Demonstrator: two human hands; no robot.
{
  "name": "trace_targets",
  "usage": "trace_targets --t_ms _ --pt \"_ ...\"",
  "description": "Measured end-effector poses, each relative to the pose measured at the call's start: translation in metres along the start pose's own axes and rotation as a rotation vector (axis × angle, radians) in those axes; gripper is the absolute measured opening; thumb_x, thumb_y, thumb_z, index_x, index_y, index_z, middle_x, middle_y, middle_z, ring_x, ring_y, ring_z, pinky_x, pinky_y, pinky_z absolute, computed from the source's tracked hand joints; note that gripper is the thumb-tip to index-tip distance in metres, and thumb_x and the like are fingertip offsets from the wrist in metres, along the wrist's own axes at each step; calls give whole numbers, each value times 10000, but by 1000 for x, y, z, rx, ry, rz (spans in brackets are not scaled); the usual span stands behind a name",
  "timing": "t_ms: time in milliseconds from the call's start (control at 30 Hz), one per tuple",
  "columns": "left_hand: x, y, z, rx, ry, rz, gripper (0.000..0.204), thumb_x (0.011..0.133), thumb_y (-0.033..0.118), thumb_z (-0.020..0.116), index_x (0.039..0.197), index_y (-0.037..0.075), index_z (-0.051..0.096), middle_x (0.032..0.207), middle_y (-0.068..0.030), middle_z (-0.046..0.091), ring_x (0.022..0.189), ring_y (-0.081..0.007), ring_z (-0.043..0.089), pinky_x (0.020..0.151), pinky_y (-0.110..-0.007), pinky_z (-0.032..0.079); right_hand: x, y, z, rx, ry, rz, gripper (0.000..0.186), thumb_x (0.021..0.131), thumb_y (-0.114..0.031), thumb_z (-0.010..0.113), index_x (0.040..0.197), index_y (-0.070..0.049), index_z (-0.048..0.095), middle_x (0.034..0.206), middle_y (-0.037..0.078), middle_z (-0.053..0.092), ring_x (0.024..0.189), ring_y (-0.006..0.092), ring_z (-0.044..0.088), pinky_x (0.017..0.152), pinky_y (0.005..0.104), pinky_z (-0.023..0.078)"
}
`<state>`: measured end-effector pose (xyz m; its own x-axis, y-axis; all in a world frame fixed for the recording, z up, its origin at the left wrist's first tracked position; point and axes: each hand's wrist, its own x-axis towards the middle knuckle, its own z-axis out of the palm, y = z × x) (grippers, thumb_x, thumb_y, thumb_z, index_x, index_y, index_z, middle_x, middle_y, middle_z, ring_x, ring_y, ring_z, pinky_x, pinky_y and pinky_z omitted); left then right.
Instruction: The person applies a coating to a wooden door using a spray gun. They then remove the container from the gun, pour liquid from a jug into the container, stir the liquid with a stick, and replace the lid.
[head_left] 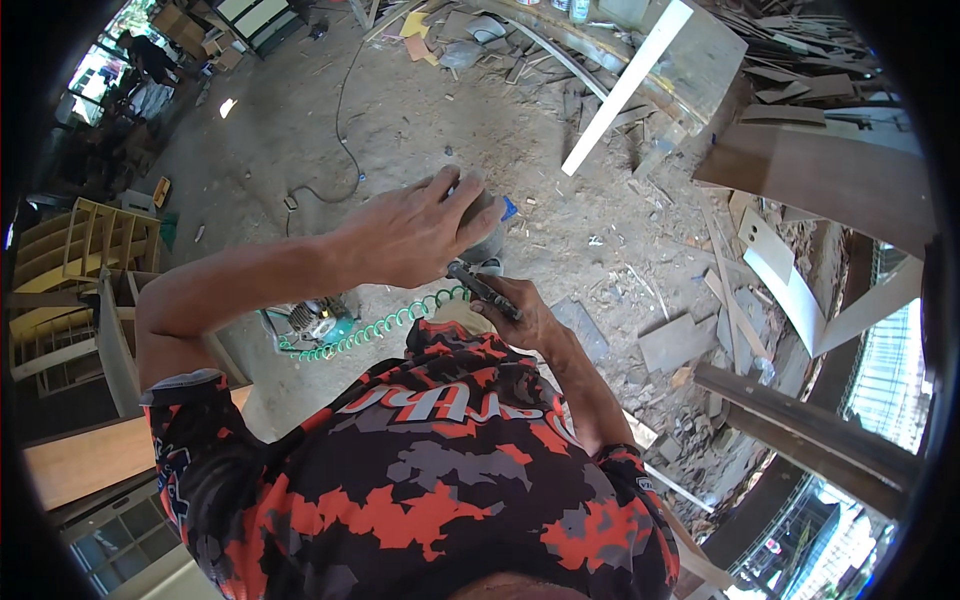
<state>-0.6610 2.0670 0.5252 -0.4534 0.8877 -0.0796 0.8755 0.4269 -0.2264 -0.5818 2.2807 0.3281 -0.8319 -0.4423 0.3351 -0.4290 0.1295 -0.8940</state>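
Note:
My right hand [520,312] is closed around the handle of a dark air tool, which looks like a spray gun [483,290], held in front of my chest. A green coiled air hose [400,326] runs from it toward the left. My left hand [420,232] reaches across from the left, its fingers bent over a grey rounded cup [487,245] just beyond the tool. Part of the cup is hidden under the fingers, and whether it joins the tool cannot be made out. A small blue piece [510,208] shows beside the fingertips.
A small green compressor [318,322] sits on the dusty floor at the left. A dark cable [345,150] snakes across the ground ahead. Wooden frames [110,240] stand at far left. A white strip [625,90] leans on a bench; scrap boards [680,342] litter the right.

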Motion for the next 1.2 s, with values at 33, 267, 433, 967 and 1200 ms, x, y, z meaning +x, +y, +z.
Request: trace_targets --t_ms 33,267,433,967,1200 --pt "8 -15 0 -22 -23 -22 796 829 172 751 1542 -12 447 1464 -273 462 1337 -444 532 1024 -470 584 15 6 -8 -10 5 -30 375 967 -90 776 1280 85 667 960 269 735 809 431 718 703 463 551" --pt "59 -126 -12 -358 -93 -115 892 758 108 771 1554 -16 387 1481 -274 449 1373 -437 514 1104 -486 530 113 44 -61 24 -64 -29 369 951 -65 781 1284 50 673 944 246 729 787 423 707 700 460 542" --pt "91 -213 -8 -807 -31 -206 786 847 262 650 1539 -10 393 1381 -261 532 1289 -405 561 1050 -476 501 166 77 -86 82 -36 -33 397 944 -59 782 1302 50 649 941 217 720 799 389 725 696 444 549" --pt "285 -332 103 -1881 877 -356 826 861 266 573 1607 5 334 1379 -135 565 1282 -223 604 1095 -392 508 293 168 -259 50 78 27 476 906 -41 782 1348 50 631 1094 212 759 921 378 769 789 425 605" --pt "453 -396 174 -1790 920 -486 895 831 73 729 1615 6 302 1343 -156 603 1253 -250 657 1087 -397 555 329 221 -383 -66 246 31 451 891 -12 790 1316 47 653 1113 219 749 943 393 769 775 416 600"
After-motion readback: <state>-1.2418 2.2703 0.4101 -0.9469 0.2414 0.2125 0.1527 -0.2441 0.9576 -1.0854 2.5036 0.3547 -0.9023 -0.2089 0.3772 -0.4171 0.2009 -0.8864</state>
